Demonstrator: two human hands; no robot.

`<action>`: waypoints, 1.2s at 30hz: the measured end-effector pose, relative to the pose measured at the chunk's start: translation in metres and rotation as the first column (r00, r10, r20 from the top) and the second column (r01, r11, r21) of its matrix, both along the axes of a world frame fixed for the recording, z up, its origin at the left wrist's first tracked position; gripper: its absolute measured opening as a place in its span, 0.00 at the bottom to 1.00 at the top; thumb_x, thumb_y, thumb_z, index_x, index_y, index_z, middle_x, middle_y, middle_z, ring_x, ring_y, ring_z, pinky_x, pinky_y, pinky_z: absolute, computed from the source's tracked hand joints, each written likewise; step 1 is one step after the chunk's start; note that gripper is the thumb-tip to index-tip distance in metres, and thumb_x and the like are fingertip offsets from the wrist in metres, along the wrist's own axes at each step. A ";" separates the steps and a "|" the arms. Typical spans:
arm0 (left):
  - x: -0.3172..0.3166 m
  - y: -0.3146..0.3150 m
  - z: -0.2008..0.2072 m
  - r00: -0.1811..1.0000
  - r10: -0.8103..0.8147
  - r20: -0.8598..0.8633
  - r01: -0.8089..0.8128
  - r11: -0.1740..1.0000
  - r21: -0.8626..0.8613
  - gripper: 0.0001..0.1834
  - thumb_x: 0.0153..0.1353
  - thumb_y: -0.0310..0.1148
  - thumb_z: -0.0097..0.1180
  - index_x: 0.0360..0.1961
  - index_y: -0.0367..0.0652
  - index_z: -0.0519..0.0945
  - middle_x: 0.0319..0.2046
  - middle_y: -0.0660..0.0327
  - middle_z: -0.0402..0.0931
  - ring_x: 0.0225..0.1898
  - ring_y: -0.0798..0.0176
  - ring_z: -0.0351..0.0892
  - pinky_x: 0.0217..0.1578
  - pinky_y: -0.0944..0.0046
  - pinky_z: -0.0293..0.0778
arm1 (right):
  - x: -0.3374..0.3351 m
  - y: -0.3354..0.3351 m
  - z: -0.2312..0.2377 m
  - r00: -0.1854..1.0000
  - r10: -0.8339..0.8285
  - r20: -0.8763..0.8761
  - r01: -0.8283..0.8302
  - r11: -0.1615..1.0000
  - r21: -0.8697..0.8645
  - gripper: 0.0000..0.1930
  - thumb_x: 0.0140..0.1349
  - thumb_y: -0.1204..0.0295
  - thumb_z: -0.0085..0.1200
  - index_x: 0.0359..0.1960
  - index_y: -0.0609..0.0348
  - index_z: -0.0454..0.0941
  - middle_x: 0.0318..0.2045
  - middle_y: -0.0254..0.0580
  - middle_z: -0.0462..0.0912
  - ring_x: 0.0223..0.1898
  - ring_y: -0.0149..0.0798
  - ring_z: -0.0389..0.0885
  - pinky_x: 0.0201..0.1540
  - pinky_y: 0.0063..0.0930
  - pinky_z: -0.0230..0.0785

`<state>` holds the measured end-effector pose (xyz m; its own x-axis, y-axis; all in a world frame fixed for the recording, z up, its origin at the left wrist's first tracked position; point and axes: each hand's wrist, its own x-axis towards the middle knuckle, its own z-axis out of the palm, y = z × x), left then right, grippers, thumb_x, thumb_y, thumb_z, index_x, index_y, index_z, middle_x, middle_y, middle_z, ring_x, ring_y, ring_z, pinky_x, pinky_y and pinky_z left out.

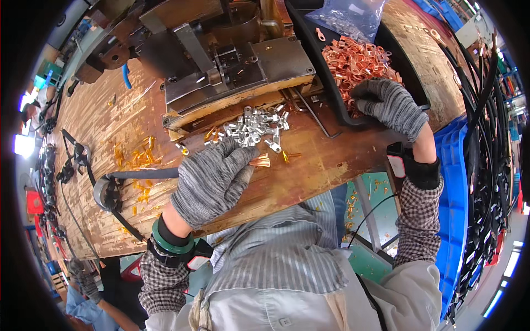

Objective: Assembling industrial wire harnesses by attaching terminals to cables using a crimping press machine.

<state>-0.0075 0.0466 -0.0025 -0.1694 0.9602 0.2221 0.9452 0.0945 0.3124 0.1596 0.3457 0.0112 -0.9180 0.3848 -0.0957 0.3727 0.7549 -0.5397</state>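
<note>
My left hand (212, 179), in a grey knitted glove, is closed round a black cable (144, 173). Bare copper strands (260, 160) at the cable's end stick out past the fingers. My right hand (391, 105), gloved the same way, dips into a black tray (415, 83) with its fingers bent together at the edge of a heap of copper cable lugs (359, 60). Its fingertips are partly hidden, so whatever they pinch does not show. Just beyond the left hand, several silvery lugs (254, 128) lie in a pile on the wooden table (314, 160).
A metal press (237, 71) stands at the back of the table. Yellow scraps (141, 157) are scattered at left, near a looped cable (105, 193). A clear plastic bag (350, 19) lies in the tray. At right are a blue crate (452, 220) and hanging black cables (483, 138).
</note>
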 end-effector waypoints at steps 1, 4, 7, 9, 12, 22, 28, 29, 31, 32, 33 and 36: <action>0.000 -0.001 -0.002 1.000 0.001 0.001 -0.001 1.000 0.000 0.15 0.53 0.36 0.52 0.43 0.46 0.75 0.36 0.58 0.73 0.30 0.56 0.73 0.26 0.57 0.70 | 0.000 -0.001 -0.001 1.000 0.001 0.001 -0.001 1.000 0.000 0.14 0.50 0.68 0.54 0.39 0.58 0.77 0.33 0.46 0.80 0.38 0.42 0.79 0.43 0.29 0.68; -0.001 0.002 -0.007 1.000 -0.010 -0.024 0.011 0.999 0.041 0.14 0.53 0.35 0.52 0.43 0.48 0.75 0.33 0.59 0.73 0.28 0.56 0.73 0.24 0.58 0.69 | 0.008 0.004 0.002 0.995 -0.087 -0.045 0.082 0.991 -0.103 0.15 0.49 0.68 0.55 0.40 0.59 0.77 0.33 0.44 0.81 0.38 0.39 0.79 0.43 0.28 0.69; 0.001 0.008 0.005 0.998 -0.014 -0.068 0.013 1.000 -0.020 0.14 0.54 0.35 0.52 0.43 0.50 0.76 0.28 0.61 0.72 0.25 0.57 0.73 0.22 0.59 0.68 | 0.019 0.022 0.008 0.983 -0.163 -0.088 0.182 0.935 0.305 0.15 0.49 0.66 0.56 0.38 0.57 0.78 0.33 0.47 0.80 0.37 0.44 0.78 0.42 0.31 0.69; 0.002 0.009 0.004 0.997 -0.006 -0.081 0.007 1.000 0.015 0.13 0.53 0.35 0.52 0.42 0.52 0.76 0.24 0.63 0.70 0.24 0.58 0.72 0.20 0.59 0.67 | 0.022 0.023 0.012 0.978 -0.197 -0.069 0.209 0.931 0.299 0.16 0.47 0.64 0.57 0.37 0.56 0.78 0.32 0.48 0.80 0.37 0.46 0.78 0.42 0.33 0.68; 0.000 0.008 0.002 0.996 0.012 -0.084 -0.009 0.999 0.036 0.13 0.53 0.36 0.53 0.41 0.53 0.77 0.24 0.63 0.70 0.24 0.59 0.72 0.21 0.59 0.67 | 0.021 0.021 0.012 0.972 -0.227 0.053 0.207 0.944 0.257 0.17 0.44 0.62 0.60 0.34 0.58 0.78 0.31 0.48 0.79 0.36 0.47 0.77 0.42 0.33 0.68; 0.000 0.015 0.004 0.996 -0.018 -0.093 0.010 0.997 -0.079 0.12 0.57 0.40 0.48 0.40 0.53 0.77 0.31 0.62 0.74 0.24 0.58 0.73 0.21 0.60 0.66 | 0.017 0.025 -0.002 0.984 -0.157 -0.080 0.176 0.899 0.402 0.10 0.44 0.66 0.58 0.27 0.56 0.78 0.27 0.46 0.79 0.32 0.47 0.76 0.38 0.35 0.68; -0.006 0.017 0.004 0.994 -0.074 0.081 0.078 0.996 -0.038 0.20 0.56 0.41 0.51 0.51 0.56 0.72 0.42 0.61 0.75 0.30 0.60 0.77 0.28 0.64 0.71 | 0.017 0.025 -0.009 0.899 -0.373 -0.229 0.413 0.897 0.160 0.16 0.46 0.60 0.62 0.32 0.56 0.79 0.29 0.43 0.81 0.32 0.40 0.79 0.38 0.30 0.69; -0.007 0.016 0.007 0.994 -0.070 0.080 0.074 0.997 -0.038 0.20 0.56 0.41 0.51 0.51 0.56 0.72 0.42 0.61 0.75 0.30 0.60 0.77 0.28 0.64 0.71 | 0.017 0.027 -0.010 0.874 -0.395 -0.282 0.436 0.895 0.098 0.15 0.47 0.61 0.62 0.33 0.57 0.79 0.29 0.41 0.81 0.31 0.36 0.78 0.38 0.28 0.69; -0.008 0.018 0.011 0.933 -0.040 0.359 0.036 0.999 0.018 0.27 0.51 0.37 0.58 0.54 0.51 0.69 0.26 0.60 0.73 0.22 0.63 0.72 0.25 0.65 0.68 | 0.023 0.033 -0.011 0.808 -0.452 -0.377 0.478 0.878 -0.028 0.14 0.48 0.63 0.62 0.34 0.58 0.79 0.27 0.39 0.81 0.30 0.28 0.77 0.38 0.24 0.68; -0.010 0.018 0.015 0.910 -0.024 0.414 0.040 0.999 -0.031 0.29 0.50 0.36 0.59 0.56 0.48 0.67 0.26 0.59 0.74 0.22 0.64 0.72 0.26 0.66 0.70 | 0.027 0.036 -0.011 0.793 -0.472 -0.385 0.483 0.872 -0.075 0.12 0.49 0.67 0.62 0.33 0.59 0.79 0.27 0.35 0.81 0.30 0.26 0.75 0.37 0.21 0.68; -0.009 0.015 0.016 0.913 -0.014 0.408 0.031 0.999 -0.034 0.29 0.50 0.36 0.59 0.56 0.48 0.67 0.26 0.59 0.74 0.22 0.64 0.72 0.26 0.66 0.70 | 0.026 0.030 -0.008 0.794 -0.467 -0.388 0.475 0.876 -0.081 0.12 0.49 0.67 0.62 0.33 0.59 0.79 0.27 0.35 0.81 0.30 0.26 0.75 0.37 0.21 0.68; -0.014 0.008 0.014 0.892 0.015 0.452 0.004 0.999 -0.042 0.27 0.51 0.33 0.58 0.54 0.46 0.69 0.27 0.60 0.74 0.26 0.63 0.75 0.30 0.66 0.71 | 0.020 -0.020 0.007 0.748 -0.481 -0.456 0.449 0.874 -0.185 0.11 0.49 0.73 0.62 0.33 0.63 0.79 0.26 0.33 0.80 0.28 0.24 0.75 0.34 0.16 0.68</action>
<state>-0.0211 0.0546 0.0111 -0.2477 0.9654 0.0815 0.7024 0.1210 0.7014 0.1795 0.3253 0.0185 -0.5608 0.7845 0.2647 0.3548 0.5166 -0.7793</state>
